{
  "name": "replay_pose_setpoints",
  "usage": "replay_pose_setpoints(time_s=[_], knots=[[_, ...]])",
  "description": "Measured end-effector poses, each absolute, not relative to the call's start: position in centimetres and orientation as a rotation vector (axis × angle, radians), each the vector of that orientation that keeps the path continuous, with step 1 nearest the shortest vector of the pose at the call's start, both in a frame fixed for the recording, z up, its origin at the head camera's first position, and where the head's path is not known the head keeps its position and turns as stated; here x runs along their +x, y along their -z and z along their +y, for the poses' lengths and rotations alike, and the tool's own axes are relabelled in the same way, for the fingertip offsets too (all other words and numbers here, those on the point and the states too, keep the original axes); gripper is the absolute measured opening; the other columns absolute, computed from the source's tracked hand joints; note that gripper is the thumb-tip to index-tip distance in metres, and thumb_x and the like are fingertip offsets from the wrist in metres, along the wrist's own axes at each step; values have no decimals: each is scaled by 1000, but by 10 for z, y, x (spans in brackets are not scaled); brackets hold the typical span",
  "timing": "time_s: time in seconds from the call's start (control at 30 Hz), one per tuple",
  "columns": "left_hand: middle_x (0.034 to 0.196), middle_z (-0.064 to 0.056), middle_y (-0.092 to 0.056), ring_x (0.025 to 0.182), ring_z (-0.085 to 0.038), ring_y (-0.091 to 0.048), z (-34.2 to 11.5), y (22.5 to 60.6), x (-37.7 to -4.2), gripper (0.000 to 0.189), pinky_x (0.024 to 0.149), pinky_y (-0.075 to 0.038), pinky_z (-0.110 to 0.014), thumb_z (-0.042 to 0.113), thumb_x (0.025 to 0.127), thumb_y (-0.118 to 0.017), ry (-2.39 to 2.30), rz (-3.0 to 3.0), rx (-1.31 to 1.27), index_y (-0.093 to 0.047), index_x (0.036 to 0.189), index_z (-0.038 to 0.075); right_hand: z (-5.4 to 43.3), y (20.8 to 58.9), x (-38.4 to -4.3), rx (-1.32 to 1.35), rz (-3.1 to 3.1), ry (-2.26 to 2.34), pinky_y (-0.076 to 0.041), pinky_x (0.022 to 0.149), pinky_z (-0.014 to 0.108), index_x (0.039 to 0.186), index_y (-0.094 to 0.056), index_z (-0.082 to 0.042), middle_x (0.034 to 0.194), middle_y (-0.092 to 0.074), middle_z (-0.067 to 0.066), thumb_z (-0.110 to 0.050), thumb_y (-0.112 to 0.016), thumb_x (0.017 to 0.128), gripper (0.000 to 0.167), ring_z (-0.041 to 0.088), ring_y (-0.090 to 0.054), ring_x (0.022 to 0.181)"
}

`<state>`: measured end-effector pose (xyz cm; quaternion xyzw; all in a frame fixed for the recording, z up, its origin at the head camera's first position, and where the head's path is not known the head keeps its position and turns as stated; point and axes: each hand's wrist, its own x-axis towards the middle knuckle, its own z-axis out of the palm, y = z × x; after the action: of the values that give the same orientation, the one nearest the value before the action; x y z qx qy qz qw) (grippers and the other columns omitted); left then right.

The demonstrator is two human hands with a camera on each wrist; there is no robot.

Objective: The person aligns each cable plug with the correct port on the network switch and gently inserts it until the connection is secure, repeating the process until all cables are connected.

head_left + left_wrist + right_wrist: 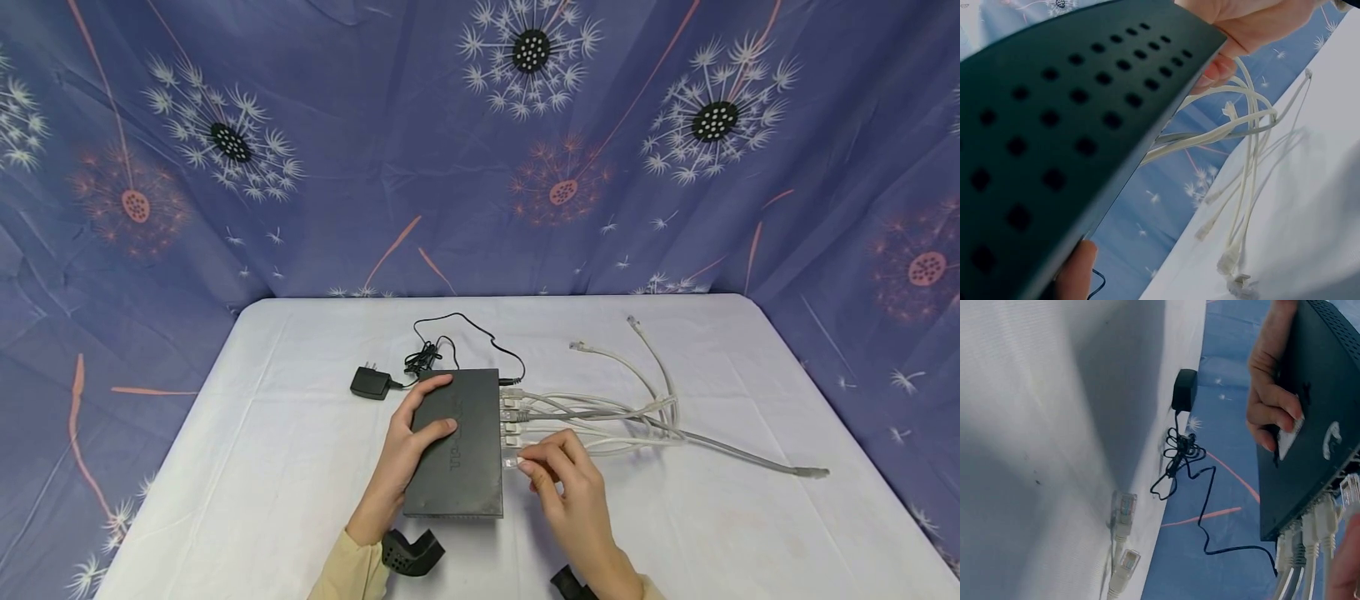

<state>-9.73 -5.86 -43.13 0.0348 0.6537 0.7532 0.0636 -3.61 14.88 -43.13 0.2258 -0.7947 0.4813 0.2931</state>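
A black network switch (468,483) is held off the table by my left hand (405,446), thumb on its top face. In the right wrist view, the left hand's fingers (1269,412) press against its underside near a white label. My right hand (573,492) pinches the clear plug of an Ethernet cable (1350,490) between thumb and fingers, right at the port row on the switch's right side. Several white and grey cable plugs (512,429) sit in the ports farther up that row. A black power cord (510,381) runs into the same side's far end.
A black power adapter (371,383) lies left of the switch, its cord (422,358) bundled behind. Loose cable ends (633,322) extend to the back right, and a grey cable end (810,472) reaches far right. A patterned cloth (420,167) hangs behind the white table (262,467).
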Motion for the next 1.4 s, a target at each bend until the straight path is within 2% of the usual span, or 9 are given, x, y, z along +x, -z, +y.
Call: replay_pose_setpoints(time_s=[0.13, 0.47, 0.6, 0.63, 0.73, 0.93, 1.17, 1.4], knots=[[138, -2, -46, 117, -26, -42, -57, 432, -98, 54, 98, -28, -43, 4, 81, -67, -2287, 1971, 116, -57, 132, 19, 147, 434, -37, 585, -2095, -1268, -43, 53, 12, 91, -69, -2, 87, -53, 6, 14, -71, 74, 24, 7, -53, 56], [137, -3, -46, 116, -26, -42, -57, 432, -97, 54, 97, -29, -42, 4, 81, -67, -2298, 1962, 112, -57, 132, 19, 144, 439, -41, 561, -2048, -1228, -41, 47, 12, 90, -68, -2, 83, -54, 3, 13, -71, 74, 23, 6, -51, 53], [135, -4, -47, 114, -26, -43, -57, 431, -97, 54, 96, -30, -42, 5, 81, -68, -2293, 1959, 107, -57, 132, 20, 143, 443, -44, 546, -2022, -1181, -39, 45, 12, 88, -68, -3, 81, -54, 2, -1, -69, 84, 4, 4, -50, 51], [135, -4, -47, 113, -26, -43, -57, 431, -96, 54, 96, -31, -41, 6, 81, -68, -2290, 1961, 107, -57, 132, 20, 142, 444, -44, 540, -2014, -1163, -38, 44, 11, 87, -68, -4, 80, -54, 2, -7, -67, 87, 3, 4, -49, 51], [134, -4, -48, 112, -27, -44, -56, 430, -95, 53, 94, -32, -41, 8, 82, -68, -2270, 1968, 115, -57, 132, 22, 140, 447, -46, 537, -1980, -1138, -38, 44, 11, 87, -68, -3, 81, -53, 5, -18, -61, 92, 17, 4, -49, 50], [131, -5, -49, 110, -27, -45, -56, 429, -94, 52, 92, -33, -41, 9, 83, -67, -2247, 1979, 126, -56, 132, 23, 135, 450, -47, 528, -1917, -1168, -41, 46, 12, 85, -67, 1, 85, -51, 13, -17, -61, 91, 20, 7, -50, 50], [131, -4, -50, 110, -27, -44, -56, 429, -95, 52, 92, -32, -41, 10, 83, -68, -2257, 1986, 113, -57, 132, 24, 132, 454, -46, 480, -1895, -1166, -40, 47, 13, 86, -69, 0, 78, -51, 8, -15, -66, 89, 16, 7, -50, 50], [134, -3, -48, 111, -26, -44, -58, 428, -96, 53, 95, -31, -41, 7, 82, -68, -2280, 1972, 99, -57, 132, 21, 136, 456, -46, 599, -1905, -1197, -48, 61, 16, 93, -69, 3, 83, -53, 11, -18, -61, 95, 23, 15, -57, 65]])
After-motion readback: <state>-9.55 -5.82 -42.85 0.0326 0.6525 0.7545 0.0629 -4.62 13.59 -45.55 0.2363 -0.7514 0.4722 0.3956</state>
